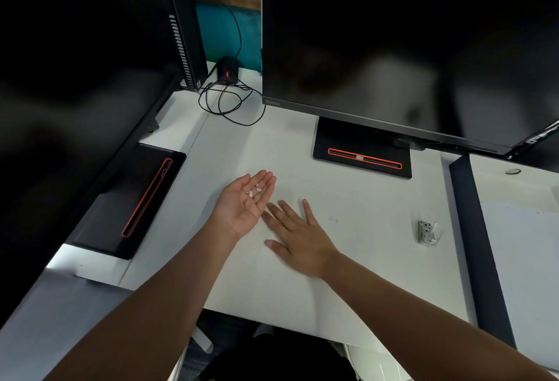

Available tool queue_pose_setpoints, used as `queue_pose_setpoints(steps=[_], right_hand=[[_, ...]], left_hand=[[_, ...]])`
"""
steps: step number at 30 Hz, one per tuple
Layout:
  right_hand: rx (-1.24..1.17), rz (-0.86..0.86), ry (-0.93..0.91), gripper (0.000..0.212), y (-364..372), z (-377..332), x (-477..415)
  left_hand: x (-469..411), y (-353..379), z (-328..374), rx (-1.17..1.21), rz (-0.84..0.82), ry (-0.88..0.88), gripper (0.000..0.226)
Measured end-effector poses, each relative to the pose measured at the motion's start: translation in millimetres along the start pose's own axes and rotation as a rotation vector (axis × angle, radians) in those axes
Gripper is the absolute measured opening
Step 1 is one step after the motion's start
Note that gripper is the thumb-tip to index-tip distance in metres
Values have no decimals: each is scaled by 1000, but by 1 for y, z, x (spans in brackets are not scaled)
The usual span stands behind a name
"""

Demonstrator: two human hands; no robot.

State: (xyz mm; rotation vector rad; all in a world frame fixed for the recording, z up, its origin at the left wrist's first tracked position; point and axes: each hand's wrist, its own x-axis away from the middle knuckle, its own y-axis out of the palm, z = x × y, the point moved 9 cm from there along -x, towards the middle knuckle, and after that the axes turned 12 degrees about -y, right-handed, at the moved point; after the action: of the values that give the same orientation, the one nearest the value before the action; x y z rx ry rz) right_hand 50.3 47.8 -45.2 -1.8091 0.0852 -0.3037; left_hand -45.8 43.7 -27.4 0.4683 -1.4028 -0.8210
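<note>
My left hand is turned palm up over the white desk, fingers straight. Several tiny white pieces lie in its palm near the fingers. My right hand is palm down just to the right of it, fingers spread and straight, low over the desk; its fingertips are close beside the left palm. Whether it touches the desk I cannot tell. Far right on the desk stands a small clear glass with something metallic and a few small bits inside.
A dark monitor on a black base stands at the back. Another monitor with its base is on the left. Black cables coil at the back. A dark divider runs along the right.
</note>
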Motion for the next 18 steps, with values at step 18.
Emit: queue_pose_setpoints(steps=[18], right_hand=[[-118, 189, 159, 50, -28, 66, 35]], left_hand=[[-2, -9, -21, -27, 23, -30, 26]])
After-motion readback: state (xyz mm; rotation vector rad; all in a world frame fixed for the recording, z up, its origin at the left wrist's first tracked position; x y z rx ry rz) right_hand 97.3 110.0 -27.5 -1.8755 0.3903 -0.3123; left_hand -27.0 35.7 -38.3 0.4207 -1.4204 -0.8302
